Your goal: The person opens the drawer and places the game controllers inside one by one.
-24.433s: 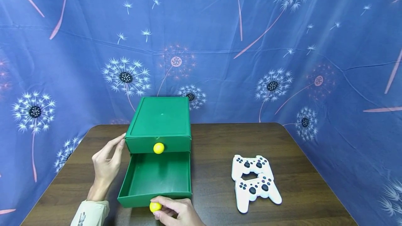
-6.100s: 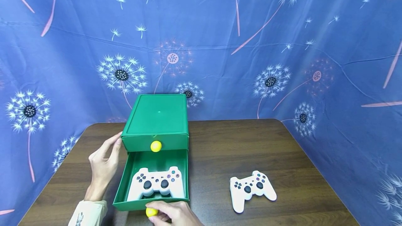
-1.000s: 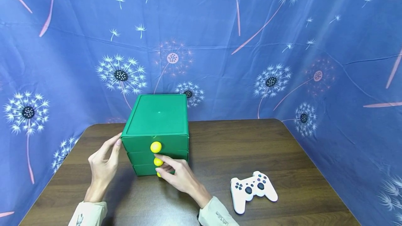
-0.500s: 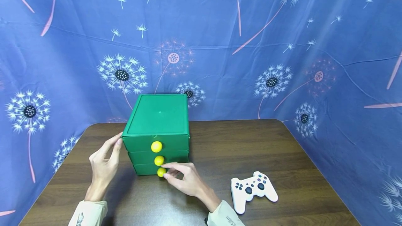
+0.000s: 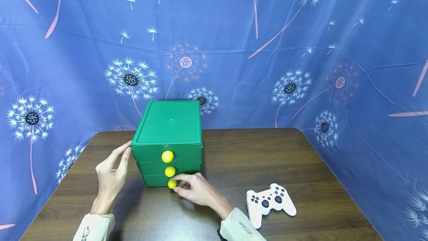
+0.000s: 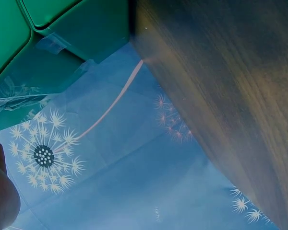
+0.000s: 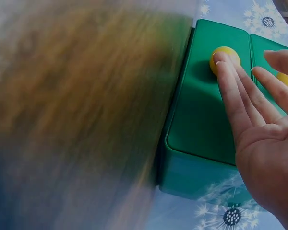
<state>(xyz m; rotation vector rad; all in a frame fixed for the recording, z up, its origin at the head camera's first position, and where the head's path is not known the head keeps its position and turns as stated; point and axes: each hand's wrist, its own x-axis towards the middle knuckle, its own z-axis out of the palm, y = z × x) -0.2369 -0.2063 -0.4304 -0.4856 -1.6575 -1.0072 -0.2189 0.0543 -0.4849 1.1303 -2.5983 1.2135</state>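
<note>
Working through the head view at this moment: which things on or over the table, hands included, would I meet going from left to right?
Left hand at the box's left edge → green drawer box → right hand, pinching the lowest yellow knob → white game controller.

A person's left hand stands raised, fingers extended, as the right hand angles inward, thumb and forefinger pinching

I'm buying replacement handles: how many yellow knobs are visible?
3, one above another on the front of the green cabinet: top knob, middle knob and bottom knob by the right hand. Any on its back would be hidden.
</note>
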